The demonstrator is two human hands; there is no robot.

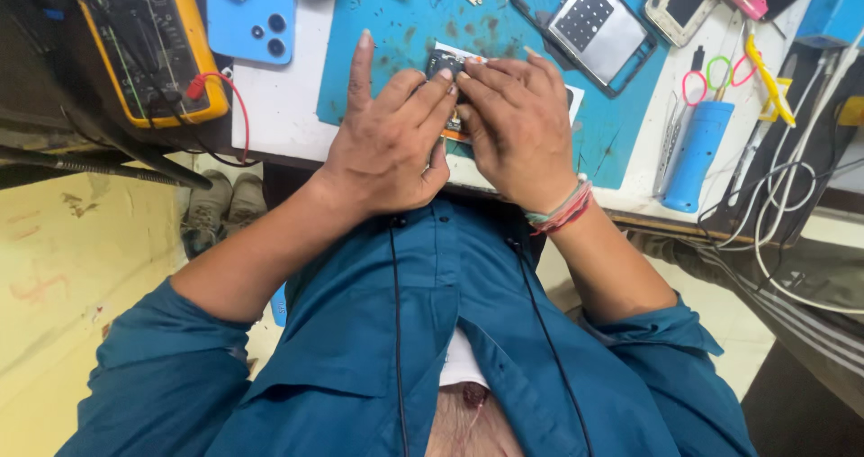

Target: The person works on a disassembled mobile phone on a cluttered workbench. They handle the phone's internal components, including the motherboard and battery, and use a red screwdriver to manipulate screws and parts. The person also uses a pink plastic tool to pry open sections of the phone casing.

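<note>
Both hands meet over a small dark circuit part (443, 62) that lies on a white card on the blue work mat (396, 34). My left hand (389, 137) presses on it with two fingertips, the index finger stretched straight out. My right hand (515, 124), with coloured thread bands at the wrist, holds the part's other side with its fingertips. Most of the part is hidden under the fingers, and I cannot tell whether a tool is held.
A yellow multimeter (148, 43) with a red lead lies at the left, beside a blue phone back cover (250, 14). An opened phone frame (589, 27), a blue cylinder (695, 155), tweezers, coloured rings and white cables lie at the right.
</note>
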